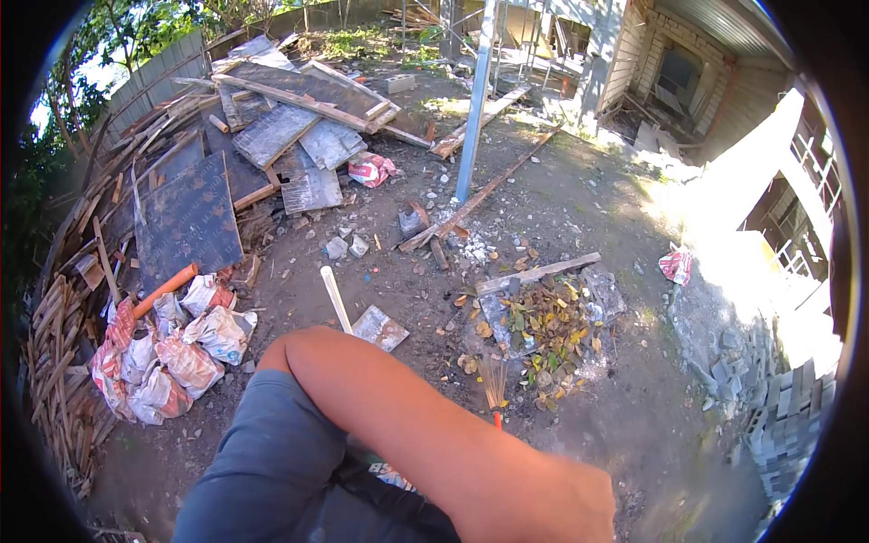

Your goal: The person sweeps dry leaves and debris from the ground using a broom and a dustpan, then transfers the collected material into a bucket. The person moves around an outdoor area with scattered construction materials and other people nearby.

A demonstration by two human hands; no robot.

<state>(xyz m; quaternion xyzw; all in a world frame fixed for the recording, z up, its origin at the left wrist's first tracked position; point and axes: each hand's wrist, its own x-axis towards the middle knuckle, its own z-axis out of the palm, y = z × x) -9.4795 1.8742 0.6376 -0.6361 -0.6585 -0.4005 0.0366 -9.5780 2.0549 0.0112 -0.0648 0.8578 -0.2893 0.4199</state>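
My left arm, in a grey sleeve, bends across the front, its forearm running from the raised elbow down to the lower right. My left hand [577,498] is at the forearm's end, bent away, its fingers hidden. My right hand is not in view. Just beyond the forearm, stiff broom bristles [494,385] with an orange binding point toward a heap of yellow and green leaves [548,326]; the forearm hides the rest of the broom. Left of these, a pale stick [336,299] rises beside a flat, dirty, squarish plate [380,328]. Whether they are joined I cannot tell.
Tied-off white and red sacks [190,362] and an orange pipe [166,290] lie left, before piled boards [186,213]. A metal post [476,109] stands ahead. Planks [534,273] lie around. Grey blocks [792,412] are stacked right, near a rubble-strewn ledge [715,317].
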